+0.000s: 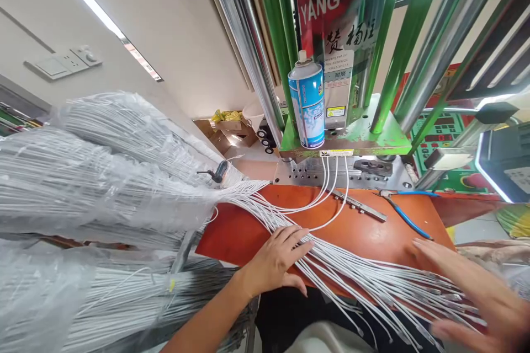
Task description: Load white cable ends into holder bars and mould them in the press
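A bundle of thin white cables (343, 258) runs across the orange work surface (244, 231), its ends fanned out at the lower right. My left hand (281, 259) lies over the bundle with fingers spread and thumb apart, touching the cables without wrapping round them. Above the cable ends hovers my right hand (476, 292), fingers stretched out and thumb apart, slightly blurred. Several cables curve away from the bundle and up under the green press (368, 143); where they end there is hidden. A slim metal bar (362, 205) lies beside them, its far end near the press base.
Pliers with blue handles (408, 218) rest at the right of the surface. A blue spray can (307, 107) stands on the press plate. Plastic-wrapped cable bundles (103, 176) fill the left side. A control panel (441, 140) sits at the right, behind a dark lamp-like unit (507, 160).
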The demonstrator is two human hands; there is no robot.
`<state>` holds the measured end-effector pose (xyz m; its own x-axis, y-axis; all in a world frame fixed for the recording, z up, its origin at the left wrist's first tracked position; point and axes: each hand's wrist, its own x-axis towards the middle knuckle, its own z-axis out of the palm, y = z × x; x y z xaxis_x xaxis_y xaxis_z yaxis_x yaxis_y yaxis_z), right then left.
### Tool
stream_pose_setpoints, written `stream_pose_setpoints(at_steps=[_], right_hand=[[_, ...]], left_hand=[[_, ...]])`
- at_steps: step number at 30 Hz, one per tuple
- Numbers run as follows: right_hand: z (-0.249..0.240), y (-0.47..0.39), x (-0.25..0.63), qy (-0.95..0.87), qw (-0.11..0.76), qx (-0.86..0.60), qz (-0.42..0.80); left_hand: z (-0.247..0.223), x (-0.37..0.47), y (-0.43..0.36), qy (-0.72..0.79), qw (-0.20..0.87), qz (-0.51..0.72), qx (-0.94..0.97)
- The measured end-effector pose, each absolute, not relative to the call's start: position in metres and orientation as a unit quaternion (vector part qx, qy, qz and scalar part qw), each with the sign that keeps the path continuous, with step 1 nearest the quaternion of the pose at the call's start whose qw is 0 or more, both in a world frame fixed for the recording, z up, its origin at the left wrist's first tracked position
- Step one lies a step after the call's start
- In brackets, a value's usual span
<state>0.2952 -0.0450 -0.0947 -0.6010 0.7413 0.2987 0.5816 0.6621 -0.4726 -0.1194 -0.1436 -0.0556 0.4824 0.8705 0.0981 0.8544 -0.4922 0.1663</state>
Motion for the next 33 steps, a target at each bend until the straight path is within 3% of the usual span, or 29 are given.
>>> stream_pose_setpoints(at_steps=[6, 9, 14, 19, 25, 30, 33], right_hand=[[-0.065, -0.049, 0.147, -0.908, 0.121, -0.333, 0.223], [-0.063, -0.047, 0.115, -0.902, 0.089, -0.353, 0.23], [-0.059, -0.022, 0.14, -0.844, 0.048, -0.375, 0.38], [-0.052, -0.01, 0.152, -0.859, 0.035, -0.381, 0.34], [-0.018, -0.009, 0.153, -0.824, 0.018, -0.36, 0.437], [-0.001, -0.004, 0.19, -0.628, -0.077, -0.316, 0.707], [-0.005, -0.005, 0.231, -0.578, -0.074, -0.339, 0.738]], left_hand=[[-0.071, -0.098, -0.103, 0.493, -0.046, 0.077, 0.865], [-0.083, -0.088, -0.088, 0.519, -0.074, 0.124, 0.843], [-0.089, -0.079, -0.08, 0.552, -0.043, 0.218, 0.804], [-0.076, -0.078, -0.079, 0.541, -0.014, 0.23, 0.809], [-0.043, -0.065, -0.079, 0.51, 0.036, 0.248, 0.823], [-0.027, -0.051, -0.084, 0.469, 0.083, 0.239, 0.846], [-0.022, -0.051, -0.097, 0.521, 0.152, 0.224, 0.809]])
